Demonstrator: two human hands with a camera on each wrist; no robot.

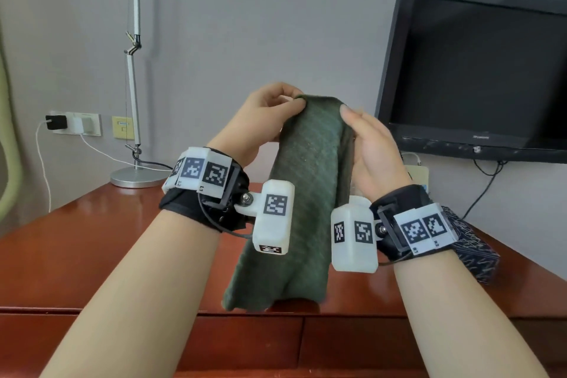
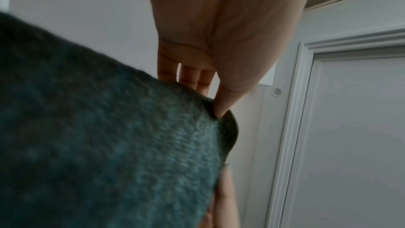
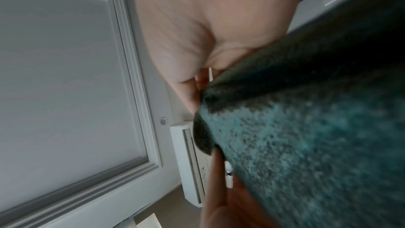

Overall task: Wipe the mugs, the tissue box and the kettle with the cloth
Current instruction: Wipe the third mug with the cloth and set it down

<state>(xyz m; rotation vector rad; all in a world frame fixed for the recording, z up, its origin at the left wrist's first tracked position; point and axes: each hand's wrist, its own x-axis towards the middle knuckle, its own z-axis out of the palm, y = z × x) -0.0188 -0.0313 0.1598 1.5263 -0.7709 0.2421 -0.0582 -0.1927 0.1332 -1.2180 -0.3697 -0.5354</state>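
Left hand (image 1: pixel 264 113) pinching one top corner of the green cloth (image 1: pixel 306 193), fingers curled over the edge; right hand (image 1: pixel 372 152) gripping the opposite top edge, thumb on the near face. Cloth held up between both hands above the counter (image 1: pixel 92 239), hanging in a long fold with its lower hem just touching the wood. Soft, light, limp by the look of it: likely best bunched into a pad in one palm before wiping, since a corner hold leaves it dangling.

Head view alone giving the dark patterned tissue box (image 1: pixel 472 248) behind the right wrist, the television (image 1: pixel 478 70) and the lamp base (image 1: pixel 135 176); no mugs or kettle visible. Wrist views alone giving the nubby weave up close, thumb tip pressed into the hem, plus a white door.
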